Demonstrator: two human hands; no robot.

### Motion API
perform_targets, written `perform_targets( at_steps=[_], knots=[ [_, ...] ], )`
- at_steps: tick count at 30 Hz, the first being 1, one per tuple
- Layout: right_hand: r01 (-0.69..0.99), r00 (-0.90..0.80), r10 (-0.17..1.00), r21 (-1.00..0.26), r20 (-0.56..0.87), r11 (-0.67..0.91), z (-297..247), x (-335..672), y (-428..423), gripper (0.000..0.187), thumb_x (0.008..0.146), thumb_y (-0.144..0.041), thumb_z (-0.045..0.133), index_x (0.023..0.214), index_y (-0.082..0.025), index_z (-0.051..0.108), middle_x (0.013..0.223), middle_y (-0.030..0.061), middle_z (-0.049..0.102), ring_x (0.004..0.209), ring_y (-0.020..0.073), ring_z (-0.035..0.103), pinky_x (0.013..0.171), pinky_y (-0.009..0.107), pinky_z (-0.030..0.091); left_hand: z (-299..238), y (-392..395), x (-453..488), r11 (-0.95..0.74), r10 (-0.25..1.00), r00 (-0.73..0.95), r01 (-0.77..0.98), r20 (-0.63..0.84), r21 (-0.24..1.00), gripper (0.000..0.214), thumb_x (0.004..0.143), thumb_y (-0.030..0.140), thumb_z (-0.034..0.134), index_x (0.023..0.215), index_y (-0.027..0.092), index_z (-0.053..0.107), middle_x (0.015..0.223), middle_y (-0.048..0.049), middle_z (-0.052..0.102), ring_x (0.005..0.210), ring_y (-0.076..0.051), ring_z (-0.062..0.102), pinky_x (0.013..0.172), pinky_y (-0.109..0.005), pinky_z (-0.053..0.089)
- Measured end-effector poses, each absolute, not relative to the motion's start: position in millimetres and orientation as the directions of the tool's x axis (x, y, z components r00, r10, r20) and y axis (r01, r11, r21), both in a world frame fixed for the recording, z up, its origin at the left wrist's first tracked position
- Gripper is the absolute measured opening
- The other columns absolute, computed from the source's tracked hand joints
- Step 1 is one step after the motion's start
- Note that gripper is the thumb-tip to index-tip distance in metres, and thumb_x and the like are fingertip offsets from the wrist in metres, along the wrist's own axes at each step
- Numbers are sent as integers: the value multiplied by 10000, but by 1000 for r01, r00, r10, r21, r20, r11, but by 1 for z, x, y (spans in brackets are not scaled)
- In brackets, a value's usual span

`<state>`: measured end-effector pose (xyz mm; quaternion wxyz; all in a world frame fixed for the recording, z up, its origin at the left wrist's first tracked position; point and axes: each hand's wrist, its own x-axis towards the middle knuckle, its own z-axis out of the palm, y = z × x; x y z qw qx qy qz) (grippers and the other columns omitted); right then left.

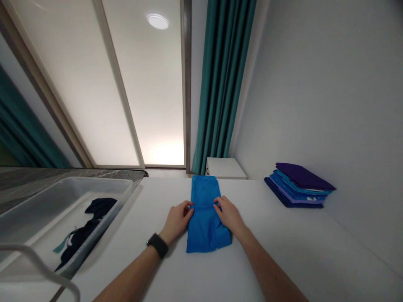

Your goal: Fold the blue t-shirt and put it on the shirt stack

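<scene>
A bright blue cloth [208,233], folded into a long narrow strip, lies on the white table in front of me. It looks like a garment, though its exact kind is hidden by the folds. My left hand [178,218] pinches its left edge near the middle, with a dark watch on that wrist. On the opposite edge, at about the same height, my right hand [228,213] has its thumb and fingers closed on the fabric. A crease runs across the cloth between my two hands.
To the right, a stack of folded clothes [299,184] in purple and blues lies near the wall. A clear plastic bin [126,186] at the left holds dark clothing [83,235]. A grey curved bar [40,262] crosses the lower left. Beyond the table [157,193] stands a white cabinet [225,167].
</scene>
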<state>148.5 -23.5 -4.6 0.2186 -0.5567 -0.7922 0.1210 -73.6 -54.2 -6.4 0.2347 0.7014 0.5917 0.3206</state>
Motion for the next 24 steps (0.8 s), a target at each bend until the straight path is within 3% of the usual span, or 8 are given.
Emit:
perform_targets(
  at_steps=[8,14,24],
  knots=[
    [821,-292,931,-441,218,361,-10,152,-20,156,915,-186,460,978,-202,602,959,32,576,859,156,569,783,256,408,-8,-48,-77,-189,979,65,658,195,729,296,848,396,510,925,181,699,790,-55,703,693,-198,620,667,-287,436],
    [822,-285,932,-443,224,358,-12,152,-20,166,910,-172,454,976,-205,602,955,31,570,866,154,569,793,256,408,0,-54,-74,-159,983,22,598,182,785,346,888,415,434,990,167,652,727,-28,675,621,-171,602,613,-269,423],
    [792,-254,932,-497,260,354,-17,154,-19,172,919,-187,437,953,-192,606,931,43,576,862,163,575,811,268,427,2,-61,-80,-239,970,123,600,207,764,306,898,382,459,1076,184,610,720,2,661,615,-151,598,596,-248,413]
  ],
)
